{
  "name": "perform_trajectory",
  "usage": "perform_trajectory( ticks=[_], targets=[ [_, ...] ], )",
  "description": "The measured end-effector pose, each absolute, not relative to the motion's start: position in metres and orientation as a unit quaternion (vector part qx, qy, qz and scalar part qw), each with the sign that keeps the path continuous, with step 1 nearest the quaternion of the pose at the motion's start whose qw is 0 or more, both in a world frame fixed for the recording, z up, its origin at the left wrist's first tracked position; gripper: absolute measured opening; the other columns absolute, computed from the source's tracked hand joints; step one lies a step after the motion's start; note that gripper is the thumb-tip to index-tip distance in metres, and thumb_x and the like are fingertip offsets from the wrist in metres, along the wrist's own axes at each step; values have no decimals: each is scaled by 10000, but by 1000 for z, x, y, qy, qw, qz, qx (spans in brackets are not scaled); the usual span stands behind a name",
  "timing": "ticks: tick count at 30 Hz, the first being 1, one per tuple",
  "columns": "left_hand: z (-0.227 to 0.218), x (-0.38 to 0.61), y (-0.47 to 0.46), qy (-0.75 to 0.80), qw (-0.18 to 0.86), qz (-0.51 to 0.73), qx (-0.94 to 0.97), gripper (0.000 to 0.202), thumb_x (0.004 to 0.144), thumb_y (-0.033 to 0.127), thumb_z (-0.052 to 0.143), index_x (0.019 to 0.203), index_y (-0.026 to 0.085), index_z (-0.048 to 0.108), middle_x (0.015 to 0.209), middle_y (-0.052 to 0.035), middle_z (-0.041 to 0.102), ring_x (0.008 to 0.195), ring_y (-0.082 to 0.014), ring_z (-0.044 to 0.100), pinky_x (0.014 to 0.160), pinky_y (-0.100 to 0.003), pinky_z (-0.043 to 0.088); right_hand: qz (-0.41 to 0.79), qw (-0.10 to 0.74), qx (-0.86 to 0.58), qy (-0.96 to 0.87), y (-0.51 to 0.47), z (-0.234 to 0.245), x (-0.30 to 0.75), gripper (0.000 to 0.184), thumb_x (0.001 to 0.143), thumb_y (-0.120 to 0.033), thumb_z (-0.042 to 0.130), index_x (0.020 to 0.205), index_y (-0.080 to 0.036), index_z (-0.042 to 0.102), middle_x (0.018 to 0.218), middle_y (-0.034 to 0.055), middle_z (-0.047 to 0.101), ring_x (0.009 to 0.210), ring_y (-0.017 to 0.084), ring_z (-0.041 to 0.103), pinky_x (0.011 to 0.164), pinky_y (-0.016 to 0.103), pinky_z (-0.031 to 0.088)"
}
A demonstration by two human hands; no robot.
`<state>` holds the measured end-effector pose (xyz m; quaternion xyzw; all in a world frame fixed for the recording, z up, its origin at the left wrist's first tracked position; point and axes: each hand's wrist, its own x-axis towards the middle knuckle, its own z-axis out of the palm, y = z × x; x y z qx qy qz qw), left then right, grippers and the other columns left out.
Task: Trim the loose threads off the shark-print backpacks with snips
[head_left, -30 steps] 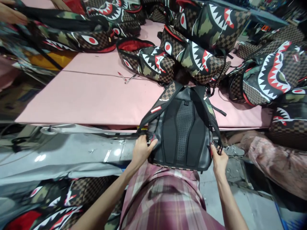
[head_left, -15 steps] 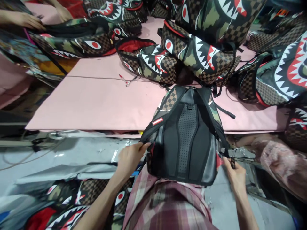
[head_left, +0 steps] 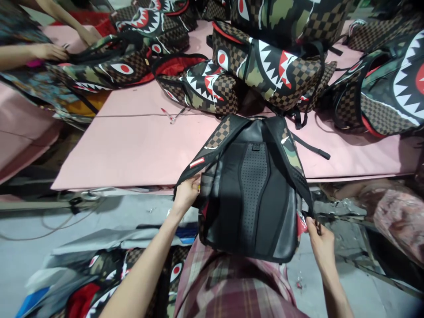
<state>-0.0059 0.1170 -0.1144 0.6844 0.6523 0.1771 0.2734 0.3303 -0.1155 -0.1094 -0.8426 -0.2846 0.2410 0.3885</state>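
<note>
A backpack [head_left: 251, 190] lies back-panel up, its top on the pink table [head_left: 132, 150] edge and its base over my lap. The panel is black with a perforated centre; the straps are checkered and camouflage. My left hand [head_left: 186, 194] is closed on the left shoulder strap near its lower end. My right hand [head_left: 318, 240] pinches the lower end of the right strap by the bag's bottom corner.
Several shark-mouth backpacks [head_left: 265, 66] are piled along the back and right of the table, and more lie on the floor at lower left [head_left: 109, 282]. Another person's hands [head_left: 49, 52] work on a bag at top left. Small snips [head_left: 172, 115] lie on the table.
The backpack has slid slightly toward me. My left hand moved up along the left strap; my right hand went from the bag's corner down to the right strap's end.
</note>
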Motion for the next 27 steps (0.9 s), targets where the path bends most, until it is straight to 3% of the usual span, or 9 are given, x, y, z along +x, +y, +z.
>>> perform_trajectory(
  ticks=[6, 10, 14, 17, 20, 23, 27],
  targets=[
    [-111, 11, 105, 634, 230, 118, 729, 494, 743, 367, 549, 1201, 185, 518, 1197, -98, 590, 1125, -278, 528, 939, -381, 423, 258, 402, -837, -266, -113, -111, 330, 479, 670, -608, 527, 472, -174, 474, 458, 0, 470, 487, 136, 428, 478, 238, 349],
    [-101, 29, 100, 649, 145, 29, 746, 494, 752, 298, 504, 1235, 197, 492, 1121, -132, 622, 1005, -320, 597, 809, -419, 484, 266, 402, -834, -268, -114, -111, 329, 443, 684, -569, 528, 501, -166, 508, 485, 3, 493, 510, 138, 444, 502, 237, 364],
    [-90, 38, 100, 647, 74, -12, 759, 514, 763, 236, 430, 1263, 133, 494, 993, -193, 654, 883, -361, 633, 758, -481, 481, 258, 419, -828, -269, -115, -110, 328, 433, 705, -543, 526, 480, -177, 467, 477, -8, 462, 495, 124, 419, 486, 228, 350],
    [-88, 25, 107, 634, 133, 13, 762, 489, 769, 177, 374, 1225, 141, 545, 963, -140, 678, 863, -288, 649, 793, -409, 489, 254, 425, -825, -270, -116, -112, 327, 443, 709, -550, 525, 473, -182, 456, 466, -10, 456, 480, 119, 411, 477, 228, 342],
    [-92, 7, 111, 605, 210, 48, 767, 439, 804, 221, 373, 1191, 178, 576, 1062, -79, 663, 933, -219, 633, 834, -324, 484, 256, 431, -821, -273, -116, -115, 328, 462, 714, -572, 517, 473, -184, 451, 463, -7, 463, 477, 121, 415, 474, 231, 340],
    [-99, 3, 106, 591, 205, 53, 778, 402, 804, 344, 474, 1171, 226, 590, 1199, -74, 601, 1055, -233, 581, 881, -328, 459, 259, 430, -821, -272, -117, -118, 329, 477, 714, -591, 513, 474, -184, 448, 460, -7, 464, 476, 123, 420, 470, 232, 335],
    [-105, 22, 99, 620, 188, 88, 757, 339, 780, 394, 547, 1087, 275, 631, 1137, -75, 630, 1043, -262, 578, 865, -354, 448, 262, 420, -825, -274, -118, -120, 330, 456, 728, -571, 510, 496, -181, 460, 477, -7, 476, 489, 126, 432, 481, 234, 333]
  ],
)
